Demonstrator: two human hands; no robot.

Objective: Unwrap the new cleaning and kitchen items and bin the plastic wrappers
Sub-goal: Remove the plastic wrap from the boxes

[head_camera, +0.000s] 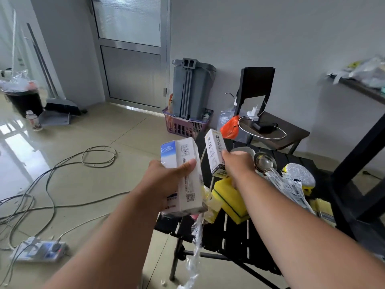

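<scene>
Hands hold two packs above the near edge of a black slatted table (233, 232). The left hand (166, 180) grips a large white-and-blue pack (183, 176) around its middle, thumb laid across the barcode face and fingers hidden behind it; the pack stands nearly upright, its top well above the hand and its base below it. A strip of clear plastic wrapper (194, 253) hangs from the pack's lower end, trailing past the table edge toward the floor. The right hand (237, 165) clasps the lower part of a smaller white box (215, 153), which sticks up and tilts left from the fingers, just beside the large pack but apart from it. Beneath the right wrist lies a yellow sponge (231, 199). A wrapped metal ladle (265, 163) and a silver scrubber (300, 174) lie further right on the table.
</scene>
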